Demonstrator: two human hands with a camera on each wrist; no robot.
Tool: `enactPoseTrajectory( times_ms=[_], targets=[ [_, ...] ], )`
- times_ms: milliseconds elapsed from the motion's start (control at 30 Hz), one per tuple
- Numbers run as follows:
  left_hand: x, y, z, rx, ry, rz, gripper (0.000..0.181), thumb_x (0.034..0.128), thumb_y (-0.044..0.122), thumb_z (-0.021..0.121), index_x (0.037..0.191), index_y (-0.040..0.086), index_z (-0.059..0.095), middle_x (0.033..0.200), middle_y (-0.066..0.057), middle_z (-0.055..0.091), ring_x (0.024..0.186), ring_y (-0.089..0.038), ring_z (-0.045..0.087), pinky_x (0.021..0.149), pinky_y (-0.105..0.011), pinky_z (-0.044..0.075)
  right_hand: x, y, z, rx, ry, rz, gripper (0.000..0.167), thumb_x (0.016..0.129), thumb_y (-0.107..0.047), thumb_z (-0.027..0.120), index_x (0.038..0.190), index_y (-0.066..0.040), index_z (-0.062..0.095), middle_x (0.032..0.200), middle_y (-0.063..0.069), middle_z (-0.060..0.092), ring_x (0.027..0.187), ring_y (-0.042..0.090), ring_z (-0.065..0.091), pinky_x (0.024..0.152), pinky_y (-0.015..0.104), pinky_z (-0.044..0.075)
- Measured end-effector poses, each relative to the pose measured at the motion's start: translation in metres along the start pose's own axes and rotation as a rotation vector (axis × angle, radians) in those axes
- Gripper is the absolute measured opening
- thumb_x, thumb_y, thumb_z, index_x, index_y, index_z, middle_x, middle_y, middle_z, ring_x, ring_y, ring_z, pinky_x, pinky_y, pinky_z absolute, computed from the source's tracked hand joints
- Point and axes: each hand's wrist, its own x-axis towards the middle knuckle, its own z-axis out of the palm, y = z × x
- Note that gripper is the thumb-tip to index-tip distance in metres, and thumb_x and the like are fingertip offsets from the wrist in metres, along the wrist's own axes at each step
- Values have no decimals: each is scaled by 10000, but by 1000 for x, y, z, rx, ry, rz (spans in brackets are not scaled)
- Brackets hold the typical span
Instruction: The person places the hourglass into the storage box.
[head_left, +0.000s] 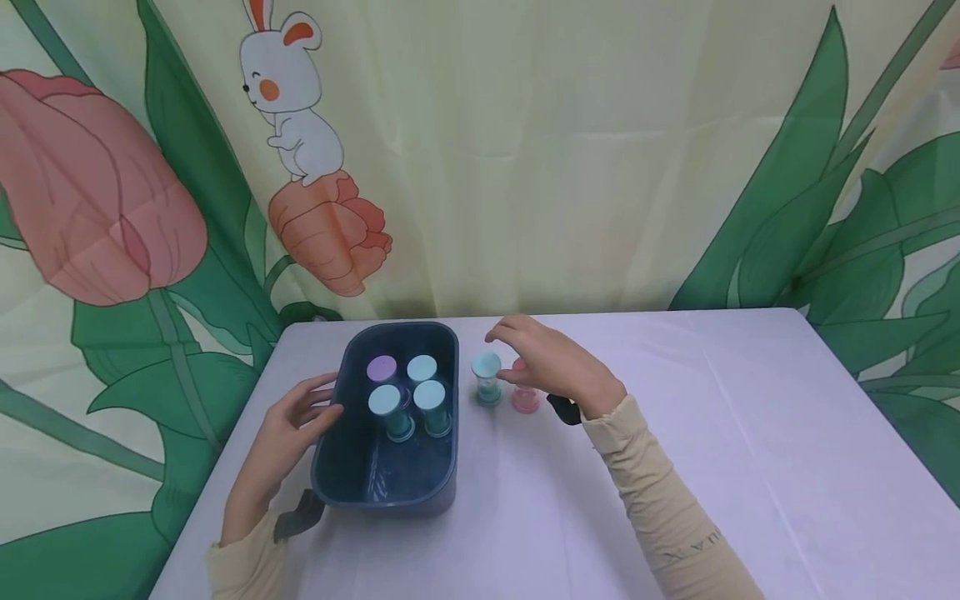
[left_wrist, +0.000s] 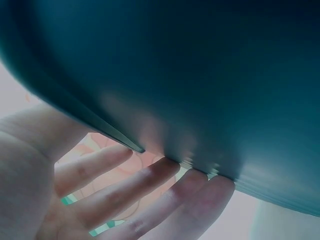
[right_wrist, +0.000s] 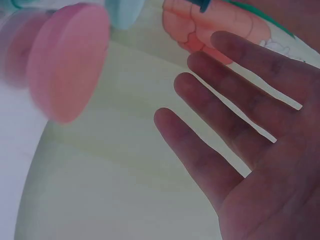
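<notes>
In the right wrist view, the right fingers (right_wrist: pixel 219 112) are backlit — the pink hourglass (right_wrist: pixel 70 62) left of them blurred. Dull reflections mark the dark tub (left_wrist: pixel 250 90) above the left fingers (left_wrist: pixel 130 189). The head view is evenly lit — a soft shadow on the counter (head_left: pixel 750 400) below the right fingers.

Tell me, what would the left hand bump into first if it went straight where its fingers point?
The left hand would meet the dark blue bin first. Its fingertips are right at the bin's side, probably touching it, though exact contact is hard to tell.
</notes>
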Motion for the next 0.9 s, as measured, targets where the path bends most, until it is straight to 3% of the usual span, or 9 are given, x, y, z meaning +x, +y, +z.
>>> enactPoseTrajectory(
  times_ms=[333, 633, 900],
  targets=[
    [2, -2, 0, 0, -1, -2, 597, 976, 368, 632, 1498, 173, 416, 1440, -211, 517, 1307, -451, 504, 990, -622, 465, -11, 21, 7, 60, -27, 85, 411, 861, -116, 733, 1256, -79, 624, 1278, 50, 602, 1204, 209, 532, 1000, 373, 484],
    [1, 0, 0, 0, -5, -13, 606, 977, 366, 630, 1508, 182, 404, 1450, -219, 505, 1310, -460, 495, 986, -624, 468, -16, 29, 17, 83, -47, 111, 387, 870, -163, 755, 1227, -57, 649, 1234, 68, 627, 1169, 230, 555, 985, 384, 495],
    [0, 1, 0, -9, -3, -13, 614, 971, 383, 634, 1506, 184, 406, 1449, -212, 508, 1312, -454, 497, 971, -623, 481, -23, 33, 23, 122, -62, 120, 368, 850, -144, 777, 1190, -64, 662, 1116, 4, 642, 1054, 178, 593, 929, 354, 513]
  ],
)
